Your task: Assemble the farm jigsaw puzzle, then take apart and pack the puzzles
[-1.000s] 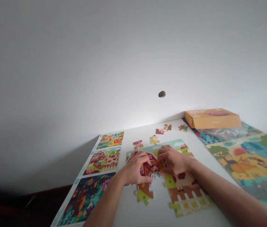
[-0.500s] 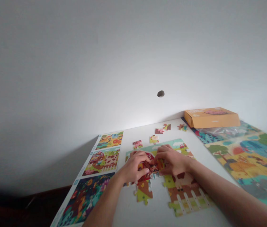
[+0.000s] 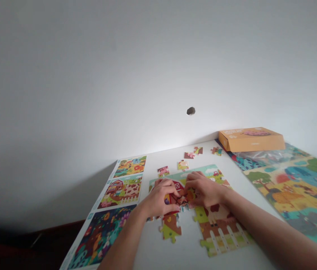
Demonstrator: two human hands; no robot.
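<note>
- The left hand (image 3: 158,200) is half curled, thumb spread from the bent fingers, their tips on the barn part of the farm puzzle (image 3: 219,215); I cannot tell if it grips a piece.
- The right hand (image 3: 205,189) is just beside it, fingers bent down onto the same puzzle; its grip is hidden too.
- The puzzle lies flat on the table (image 3: 158,255) under both hands, its cow and white fence showing on the near side of the right hand.
- On the near side of the left hand's thumb, a brown-and-green piece (image 3: 171,229) juts out, tabs showing.
- Beyond the hands lie 5 loose pieces: a pig piece (image 3: 163,171) past the left hand, a yellow-green piece (image 3: 183,165) past the gap between both, and 3 farther off.
- Left of the left hand is a sheet with 3 printed pictures (image 3: 121,191), the middle picture showing a barn and cow.
- Right of the right hand is an animal scene (image 3: 293,187); beyond it, a clear plastic bag (image 3: 268,155) and an orange box (image 3: 255,140).
</note>
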